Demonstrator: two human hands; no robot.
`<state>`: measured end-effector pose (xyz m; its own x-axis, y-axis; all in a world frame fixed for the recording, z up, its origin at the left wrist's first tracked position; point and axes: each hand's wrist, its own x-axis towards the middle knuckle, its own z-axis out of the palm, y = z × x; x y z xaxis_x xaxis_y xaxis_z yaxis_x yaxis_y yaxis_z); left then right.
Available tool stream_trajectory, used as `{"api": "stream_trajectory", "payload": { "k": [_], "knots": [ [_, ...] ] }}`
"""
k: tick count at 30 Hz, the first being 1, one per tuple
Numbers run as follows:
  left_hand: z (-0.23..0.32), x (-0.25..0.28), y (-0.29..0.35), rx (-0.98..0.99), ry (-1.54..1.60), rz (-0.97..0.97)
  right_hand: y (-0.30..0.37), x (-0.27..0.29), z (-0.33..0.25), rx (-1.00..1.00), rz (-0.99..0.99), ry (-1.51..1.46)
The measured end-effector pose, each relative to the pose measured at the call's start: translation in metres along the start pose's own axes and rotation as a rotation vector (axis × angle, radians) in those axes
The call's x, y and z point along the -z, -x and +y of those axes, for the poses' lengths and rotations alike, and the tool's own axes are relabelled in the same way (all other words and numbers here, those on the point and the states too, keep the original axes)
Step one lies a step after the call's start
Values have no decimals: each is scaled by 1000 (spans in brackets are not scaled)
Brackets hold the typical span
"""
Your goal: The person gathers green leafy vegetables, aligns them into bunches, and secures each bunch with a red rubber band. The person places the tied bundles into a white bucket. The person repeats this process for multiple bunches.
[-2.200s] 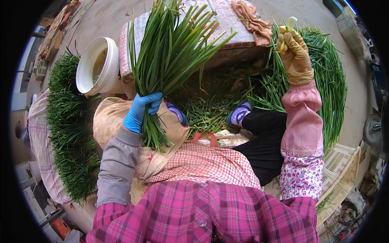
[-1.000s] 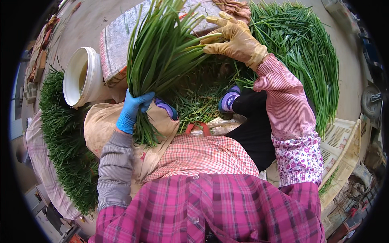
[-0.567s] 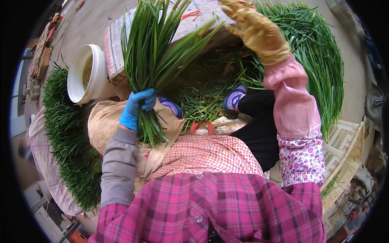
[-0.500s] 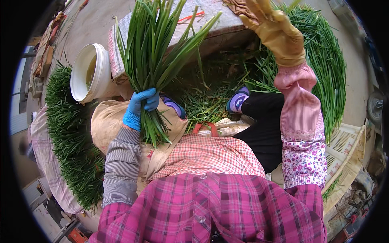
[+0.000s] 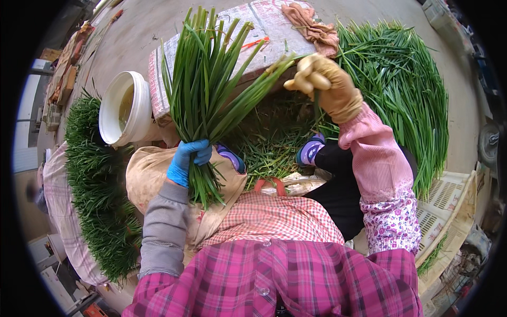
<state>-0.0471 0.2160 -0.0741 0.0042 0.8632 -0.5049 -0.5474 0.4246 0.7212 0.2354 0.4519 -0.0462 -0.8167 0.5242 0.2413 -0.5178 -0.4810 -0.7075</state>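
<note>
A bunch of long green garlic chives (image 5: 203,95) stands upright, its cut pale ends up, in my left hand (image 5: 191,157). This hand wears a blue glove and closes round the bunch low down, with leaf tips hanging below. My right hand (image 5: 326,84), in a tan rubber glove, is raised beside the bunch's right-hand stalk ends. Its fingers are curled, and a thin green blade shows below them, apparently pinched there. The exact grip is partly hidden by the fingers. To the right lies a large heap of loose chives (image 5: 401,95).
A white bucket (image 5: 141,113) with liquid stands at left, beside a low sack-covered bench (image 5: 264,18) bearing a brownish cloth (image 5: 311,29). Bundled chives (image 5: 103,195) stack at far left. Trimmings (image 5: 269,153) litter the ground between my feet. A pale plastic crate (image 5: 441,206) sits at right.
My right hand has come down and left from above the heap toward the bunch, its spread fingers now curled. The left hand still grips the chives, a little lower in view.
</note>
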Motion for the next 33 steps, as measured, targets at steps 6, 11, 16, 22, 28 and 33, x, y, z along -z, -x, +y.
{"api": "stream_trajectory", "payload": {
  "k": [6,11,16,22,28,33],
  "knots": [
    [2,-4,4,-34,-62,25,26,6,-90,-173,-68,755],
    [0,4,-3,-28,-267,15,15,-1,-72,-38,-47,930],
    [-2,-7,-3,-55,-446,28,7,0,-34,-303,-203,892],
    [0,-11,-4,-31,-447,33,9,-3,7,-285,60,658],
    [2,-6,-3,-8,-348,40,20,40,-44,-6,476,537],
    [-1,-12,-9,-33,-371,108,3,-9,-47,189,242,990]
  ]
}}
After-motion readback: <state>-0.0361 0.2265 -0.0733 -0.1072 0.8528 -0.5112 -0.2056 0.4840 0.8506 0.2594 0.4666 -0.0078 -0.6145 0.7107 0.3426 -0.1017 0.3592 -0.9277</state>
